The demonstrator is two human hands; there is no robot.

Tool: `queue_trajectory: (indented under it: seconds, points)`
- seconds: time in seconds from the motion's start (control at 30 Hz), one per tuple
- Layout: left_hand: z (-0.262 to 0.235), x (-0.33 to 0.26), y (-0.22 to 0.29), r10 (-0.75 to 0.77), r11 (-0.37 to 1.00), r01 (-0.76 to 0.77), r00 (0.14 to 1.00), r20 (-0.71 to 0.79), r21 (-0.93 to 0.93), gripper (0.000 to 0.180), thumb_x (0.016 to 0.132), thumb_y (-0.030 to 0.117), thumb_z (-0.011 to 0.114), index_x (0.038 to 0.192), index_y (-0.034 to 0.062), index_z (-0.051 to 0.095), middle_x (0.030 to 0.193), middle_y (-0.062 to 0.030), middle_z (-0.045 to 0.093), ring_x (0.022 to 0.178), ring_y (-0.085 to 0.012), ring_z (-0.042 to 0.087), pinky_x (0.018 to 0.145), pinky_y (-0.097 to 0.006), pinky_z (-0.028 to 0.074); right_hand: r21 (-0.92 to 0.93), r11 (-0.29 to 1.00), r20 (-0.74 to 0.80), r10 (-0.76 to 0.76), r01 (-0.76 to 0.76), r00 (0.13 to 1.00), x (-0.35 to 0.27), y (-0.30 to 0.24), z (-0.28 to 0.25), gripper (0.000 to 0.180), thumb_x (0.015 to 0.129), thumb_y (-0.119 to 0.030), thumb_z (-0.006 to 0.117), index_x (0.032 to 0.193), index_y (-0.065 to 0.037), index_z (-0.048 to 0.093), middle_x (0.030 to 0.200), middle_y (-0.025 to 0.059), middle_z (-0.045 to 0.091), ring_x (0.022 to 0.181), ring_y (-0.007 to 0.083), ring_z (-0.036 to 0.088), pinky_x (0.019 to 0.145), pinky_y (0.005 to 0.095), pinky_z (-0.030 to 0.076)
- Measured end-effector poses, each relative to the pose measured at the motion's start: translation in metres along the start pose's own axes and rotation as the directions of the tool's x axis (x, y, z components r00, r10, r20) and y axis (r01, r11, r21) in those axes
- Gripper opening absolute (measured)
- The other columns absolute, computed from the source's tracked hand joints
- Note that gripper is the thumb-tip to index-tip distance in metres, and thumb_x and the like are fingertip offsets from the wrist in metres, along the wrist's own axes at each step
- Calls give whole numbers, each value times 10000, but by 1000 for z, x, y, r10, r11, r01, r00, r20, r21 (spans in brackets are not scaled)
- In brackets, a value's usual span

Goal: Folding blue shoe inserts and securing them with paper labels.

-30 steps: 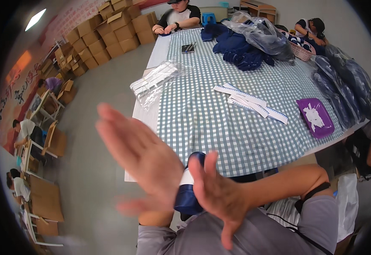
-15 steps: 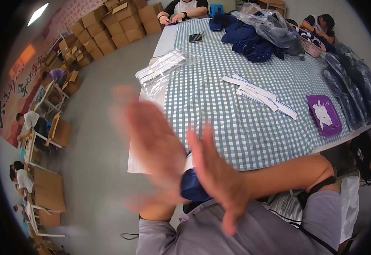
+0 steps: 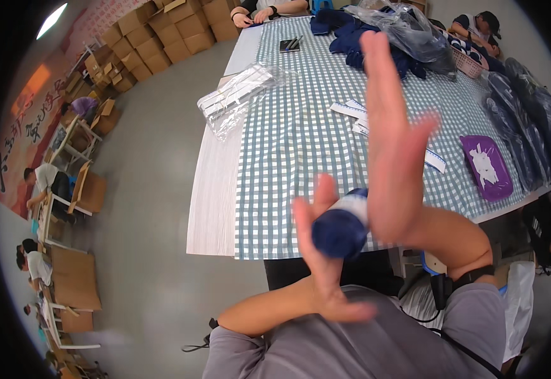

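A rolled bundle of navy cloth (image 3: 337, 234) with a white band (image 3: 354, 206) around it is pressed between my two palms, above the table's near edge. My left hand (image 3: 323, 259) lies against its left side, fingers stretched out and thumb apart. On the other side my right hand (image 3: 394, 151) touches it near the heel of the palm, its fingers straight and pointing to the far side; it is slightly blurred. Beyond the hands, white paper strips with blue marks (image 3: 346, 110) lie on the checked tablecloth (image 3: 275, 208), partly hidden by my right hand.
A purple tray (image 3: 505, 183) holding white pieces stands at the right. Wrapped navy garments (image 3: 509, 126) line the right edge; navy cloth (image 3: 335, 25) lies far off, near a pink basket (image 3: 468, 65). A clear packet (image 3: 236, 95) lies at the left. Another person's hands (image 3: 253, 18) work opposite.
My right hand has swung away toward the far side, while my left hand has drawn back toward me. The navy roll has shifted right and slightly away, still between my palms.
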State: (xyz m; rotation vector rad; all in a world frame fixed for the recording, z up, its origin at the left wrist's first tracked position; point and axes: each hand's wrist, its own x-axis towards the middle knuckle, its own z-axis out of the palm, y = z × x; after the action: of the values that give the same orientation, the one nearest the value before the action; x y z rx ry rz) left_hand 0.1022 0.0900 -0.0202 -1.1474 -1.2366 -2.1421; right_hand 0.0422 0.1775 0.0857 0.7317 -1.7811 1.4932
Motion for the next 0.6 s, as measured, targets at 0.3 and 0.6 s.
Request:
queue_trajectory:
  seconds: [0.3, 0.6]
  points:
    - [-58, 95, -17, -641, 748, 643, 764, 75, -165, 978, 858, 57, 804, 1678, -13, 276, 1382, -177, 622, 1259, -285, 682, 1146, -469, 534, 145, 932, -192, 357, -333, 914, 20, 19, -48, 812, 1156, -621, 158, 1738, -58, 93, 1789, 249, 128, 1665, 386, 124, 1341, 492, 70]
    - [-102, 125, -85, -732, 607, 772, 635, 245, -189, 824, 916, 162, 787, 1616, 2, 382, 1416, -175, 664, 1229, -239, 705, 1081, -410, 566, 141, 863, -104, 500, -485, 860, -26, 99, -117, 1164, 994, -82, 717, 1723, -217, -180, 1719, 270, 158, 1353, 348, 603, 973, 383, 611]
